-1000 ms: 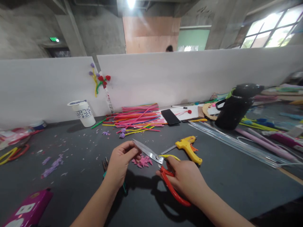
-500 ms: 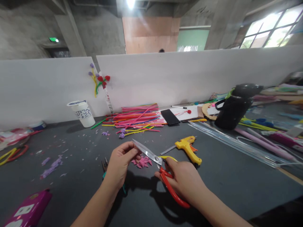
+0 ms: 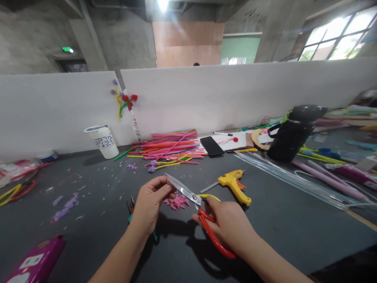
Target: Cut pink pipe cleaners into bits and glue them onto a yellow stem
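Observation:
My right hand (image 3: 231, 220) is wrapped round the red handles of a pair of scissors (image 3: 184, 189). Their blades point up and to the left, nearly closed, and the tip reaches over my left hand's fingers. A yellow strip shows beside my right fingers; what it belongs to is unclear. My left hand (image 3: 151, 200) is pinched, thumb against fingers, right at the blades; anything between the fingertips is hidden or too small to make out. Behind the fingers lies a small heap of pink cut pieces (image 3: 179, 201). Teal-handled pliers (image 3: 131, 204) lie partly under my left wrist.
A yellow glue gun (image 3: 234, 184) lies right of the scissors. Farther back are a bundle of pipe cleaners (image 3: 171, 147), a black phone (image 3: 212, 146), a white cup (image 3: 104, 142) and a black jug (image 3: 291, 135). A magenta box (image 3: 38, 259) sits front left; clear sticks (image 3: 282, 177) lie right.

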Available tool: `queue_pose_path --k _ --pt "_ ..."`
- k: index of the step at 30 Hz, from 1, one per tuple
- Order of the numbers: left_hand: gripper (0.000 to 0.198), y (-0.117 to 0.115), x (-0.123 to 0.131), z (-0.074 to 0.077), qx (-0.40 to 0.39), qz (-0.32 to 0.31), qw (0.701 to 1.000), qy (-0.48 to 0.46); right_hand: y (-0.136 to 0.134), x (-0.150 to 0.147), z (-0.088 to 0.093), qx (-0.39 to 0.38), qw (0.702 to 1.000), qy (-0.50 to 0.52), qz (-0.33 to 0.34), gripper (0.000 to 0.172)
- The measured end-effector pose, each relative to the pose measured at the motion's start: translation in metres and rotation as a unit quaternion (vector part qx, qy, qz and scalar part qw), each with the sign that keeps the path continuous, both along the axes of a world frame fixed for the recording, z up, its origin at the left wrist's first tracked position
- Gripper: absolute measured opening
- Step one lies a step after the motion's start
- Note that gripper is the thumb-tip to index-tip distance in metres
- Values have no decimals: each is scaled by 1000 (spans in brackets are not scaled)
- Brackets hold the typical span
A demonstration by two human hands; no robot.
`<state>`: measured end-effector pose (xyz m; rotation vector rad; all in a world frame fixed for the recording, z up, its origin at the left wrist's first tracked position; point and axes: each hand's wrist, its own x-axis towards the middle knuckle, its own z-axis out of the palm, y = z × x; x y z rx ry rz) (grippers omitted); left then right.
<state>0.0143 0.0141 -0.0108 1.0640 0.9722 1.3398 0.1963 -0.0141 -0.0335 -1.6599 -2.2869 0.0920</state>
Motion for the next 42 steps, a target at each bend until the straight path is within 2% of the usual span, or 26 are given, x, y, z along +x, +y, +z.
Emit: queue_pose_path --k 10,16,20,23,27,30,33,37,42 --pt "7 1 -1 0 -6 -6 1000 -6 1 0 -1 -10 1000 -6 6 40" --pt "9 1 -2 1 -1 -2 1000 13 1 3 3 14 1000 -23 0 44" --pt "11 -1 -1 2 -15 -20 1000 14 6 7 5 -6 997 63 -38 39" --pt "12 -3 3 2 -40 -67 997 21 12 7 5 -37 974 218 -53 31" --pt "14 -7 10 0 -68 -131 988 37 15 0 9 -158 892 423 -14 23" --pt "13 -11 14 -2 -78 -175 980 61 13 -8 13 -222 837 500 23 20" --pt "12 -13 14 -2 -83 -202 972 91 12 -13 15 -248 804 539 42 21" --pt "11 -15 14 -2 -100 -211 965 117 11 -12 16 -264 793 547 56 18" --pt "6 -13 15 -5 -103 -207 959 165 10 -11 14 -247 828 502 41 6"
